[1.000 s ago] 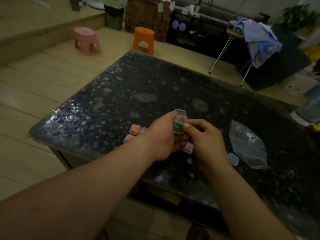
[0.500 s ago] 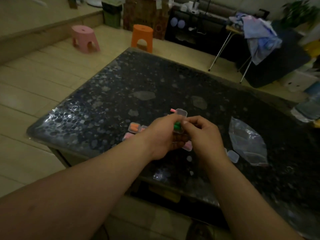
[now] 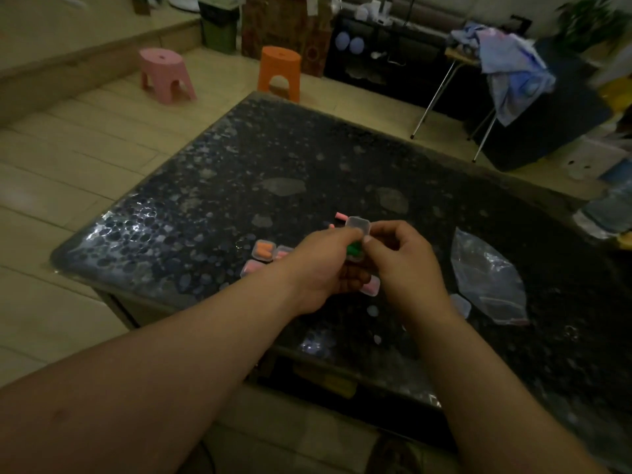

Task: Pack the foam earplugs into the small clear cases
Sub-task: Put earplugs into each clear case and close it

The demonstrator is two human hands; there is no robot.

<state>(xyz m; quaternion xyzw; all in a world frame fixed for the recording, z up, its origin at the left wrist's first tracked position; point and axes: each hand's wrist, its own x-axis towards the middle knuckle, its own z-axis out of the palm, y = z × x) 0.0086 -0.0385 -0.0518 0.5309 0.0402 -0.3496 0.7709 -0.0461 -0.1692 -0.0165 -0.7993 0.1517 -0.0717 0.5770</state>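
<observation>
Beyond the dark speckled table, on the floor: a pink stool and an orange stool. On the table right of the hands: a crumpled clear bag, an empty case just beside it. Left of the hands: a case of orange earplugs and a pink-filled case. Just past the fingers, a loose pink earplug. Holds the open clear case above the table in the curled left hand, lid up. Pinches the green earplugs in it with the right hand, thumb on top.
</observation>
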